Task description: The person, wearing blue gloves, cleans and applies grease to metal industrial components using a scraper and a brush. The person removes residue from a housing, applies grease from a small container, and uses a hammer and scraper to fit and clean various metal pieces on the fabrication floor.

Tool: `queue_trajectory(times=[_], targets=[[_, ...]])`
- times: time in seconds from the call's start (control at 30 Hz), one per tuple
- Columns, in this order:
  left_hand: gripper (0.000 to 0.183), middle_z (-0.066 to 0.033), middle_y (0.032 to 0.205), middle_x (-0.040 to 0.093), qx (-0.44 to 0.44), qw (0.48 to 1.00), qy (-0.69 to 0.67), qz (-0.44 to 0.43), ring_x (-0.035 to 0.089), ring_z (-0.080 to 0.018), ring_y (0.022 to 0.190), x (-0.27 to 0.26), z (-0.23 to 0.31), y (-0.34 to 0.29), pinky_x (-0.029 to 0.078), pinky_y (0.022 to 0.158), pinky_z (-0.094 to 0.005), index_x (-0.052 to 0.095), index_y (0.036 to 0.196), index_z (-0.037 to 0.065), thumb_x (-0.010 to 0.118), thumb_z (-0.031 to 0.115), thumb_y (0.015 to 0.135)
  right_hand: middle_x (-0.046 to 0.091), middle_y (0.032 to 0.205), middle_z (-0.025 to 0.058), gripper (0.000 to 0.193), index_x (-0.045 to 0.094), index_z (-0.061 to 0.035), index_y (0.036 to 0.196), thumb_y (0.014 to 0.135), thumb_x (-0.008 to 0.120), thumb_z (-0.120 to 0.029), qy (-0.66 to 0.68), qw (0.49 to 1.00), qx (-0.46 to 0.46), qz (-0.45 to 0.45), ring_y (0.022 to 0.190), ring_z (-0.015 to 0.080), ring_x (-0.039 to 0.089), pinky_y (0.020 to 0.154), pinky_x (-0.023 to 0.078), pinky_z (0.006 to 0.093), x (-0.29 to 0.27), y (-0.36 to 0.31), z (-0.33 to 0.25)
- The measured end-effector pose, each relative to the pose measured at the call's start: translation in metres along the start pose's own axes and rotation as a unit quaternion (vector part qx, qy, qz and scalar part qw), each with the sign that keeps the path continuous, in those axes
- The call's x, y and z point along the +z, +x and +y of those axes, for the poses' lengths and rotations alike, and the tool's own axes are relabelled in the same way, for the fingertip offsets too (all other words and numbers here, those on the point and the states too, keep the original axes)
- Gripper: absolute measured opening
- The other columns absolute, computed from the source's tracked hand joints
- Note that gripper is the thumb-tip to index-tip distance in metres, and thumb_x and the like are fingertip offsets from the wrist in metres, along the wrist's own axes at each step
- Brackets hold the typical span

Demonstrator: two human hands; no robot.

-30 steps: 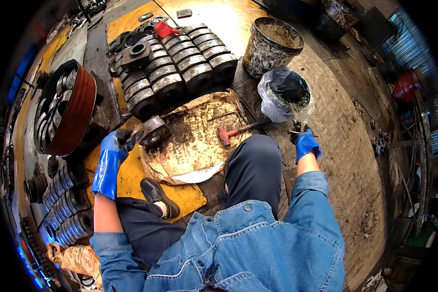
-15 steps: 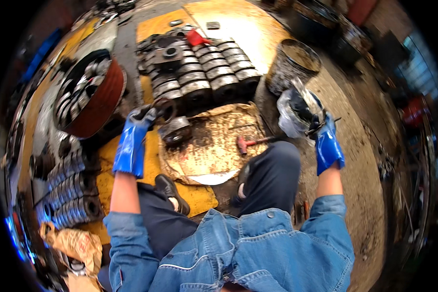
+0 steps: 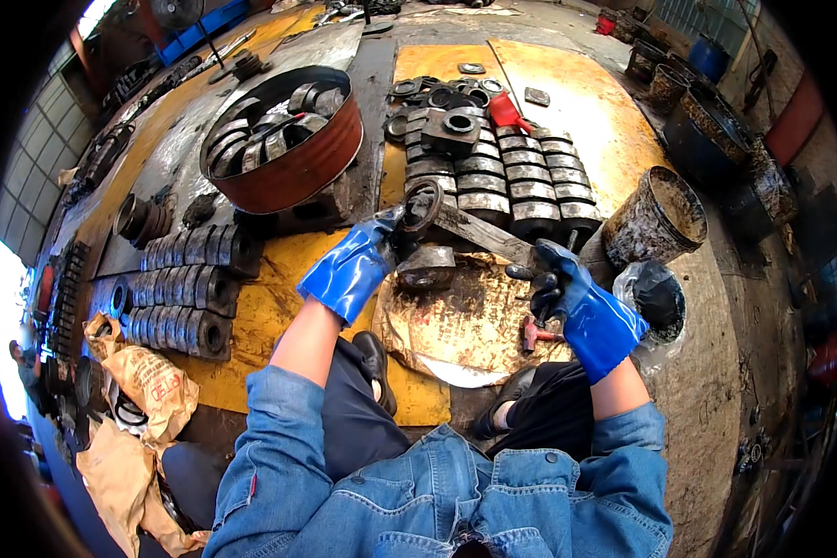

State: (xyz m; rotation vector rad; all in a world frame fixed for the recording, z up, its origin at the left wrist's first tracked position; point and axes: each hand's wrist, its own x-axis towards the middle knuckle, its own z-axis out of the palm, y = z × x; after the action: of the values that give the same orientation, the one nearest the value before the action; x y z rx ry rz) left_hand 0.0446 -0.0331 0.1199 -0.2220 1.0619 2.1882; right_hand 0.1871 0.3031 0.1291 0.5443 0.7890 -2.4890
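My left hand (image 3: pixel 372 246), in a blue glove with dark fingers, grips a dark metal ring (image 3: pixel 422 206), held tilted above the ground. My right hand (image 3: pixel 577 302), gloved alike, is closed on what looks like a brush (image 3: pixel 484 232), long, flat and greyish; its far end reaches the ring. Below the left hand sits a short metal cylinder (image 3: pixel 426 270) on a dirty, oil-stained cardboard sheet (image 3: pixel 465 325). A red-headed hammer (image 3: pixel 533 335) lies under my right hand. Beside that hand stands a plastic-lined pail (image 3: pixel 668 325) with dark contents.
Rows of stacked metal cylinders (image 3: pixel 539 186) stand ahead, with a red scoop-like piece (image 3: pixel 507 110) on top. A red-brown drum (image 3: pixel 298 177) holds metal rings. More cylinder rows (image 3: pixel 186 288) and paper bags (image 3: pixel 153 381) are at left. A grimy bucket (image 3: pixel 656 219) stands right.
My right hand has come from the pail leftward with the brush, which now meets the ring. My left hand has raised the ring beside it. The view has shifted.
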Motion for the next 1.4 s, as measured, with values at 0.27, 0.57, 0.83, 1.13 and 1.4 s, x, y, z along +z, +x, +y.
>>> queue_trajectory(times=[0.27,0.57,0.83,1.13,1.4], targets=[[0.026,-0.0130,0.109,0.068,-0.132,0.988,0.021,-0.077,0.068,-0.0233,0.086,0.019,-0.014,-0.007,0.056,0.070,-0.0342,0.063,0.113,0.010,0.050,0.027,0.097,0.059,0.121,0.0218,0.027,0.058,-0.0111,0.110,0.095,0.053,-0.034,0.084,0.992,-0.004,-0.089,0.054,0.0058,0.049,0.049,0.038,0.0223,0.023,-0.002,0.021],[0.029,-0.0107,0.114,0.065,0.306,0.843,0.432,-0.099,0.064,-0.0190,0.096,0.010,-0.026,0.013,0.053,0.083,-0.0312,0.058,0.122,0.006,0.052,0.015,0.095,0.048,0.062,0.0022,0.019,0.063,-0.0159,0.092,0.089,0.063,-0.035,0.109,0.993,-0.028,0.022,0.051,0.0119,0.041,0.049,0.035,0.0290,0.047,0.001,0.017],[0.028,-0.0070,0.104,0.067,0.231,0.908,0.326,-0.125,0.062,-0.0155,0.093,-0.001,-0.020,0.040,0.052,0.083,-0.0267,0.061,0.111,-0.003,0.062,-0.006,0.083,0.051,0.064,0.0052,0.019,0.059,-0.0132,0.087,0.086,0.066,-0.031,0.070,0.993,-0.071,0.065,0.052,0.0182,0.047,0.045,0.039,0.0329,0.051,0.011,0.023],[0.022,-0.0045,0.100,0.067,0.304,0.905,0.296,-0.006,0.061,-0.0107,0.087,0.009,-0.015,-0.006,0.050,0.077,-0.0241,0.066,0.108,-0.003,0.063,-0.002,0.087,0.060,0.078,0.0105,0.028,0.059,-0.0111,0.103,0.089,0.063,-0.035,0.046,0.994,-0.068,0.073,0.058,0.0225,0.055,0.043,0.042,0.0339,0.035,0.004,0.015],[0.023,-0.0057,0.098,0.066,0.355,0.851,0.387,-0.007,0.060,-0.0117,0.083,-0.004,-0.010,0.010,0.051,0.074,-0.0236,0.063,0.109,-0.005,0.059,-0.007,0.087,0.052,0.071,0.0125,0.025,0.055,-0.0174,0.111,0.092,0.058,-0.033,0.070,0.982,-0.062,0.167,0.050,0.0210,0.047,0.042,0.040,0.0329,0.012,0.028,0.020]])
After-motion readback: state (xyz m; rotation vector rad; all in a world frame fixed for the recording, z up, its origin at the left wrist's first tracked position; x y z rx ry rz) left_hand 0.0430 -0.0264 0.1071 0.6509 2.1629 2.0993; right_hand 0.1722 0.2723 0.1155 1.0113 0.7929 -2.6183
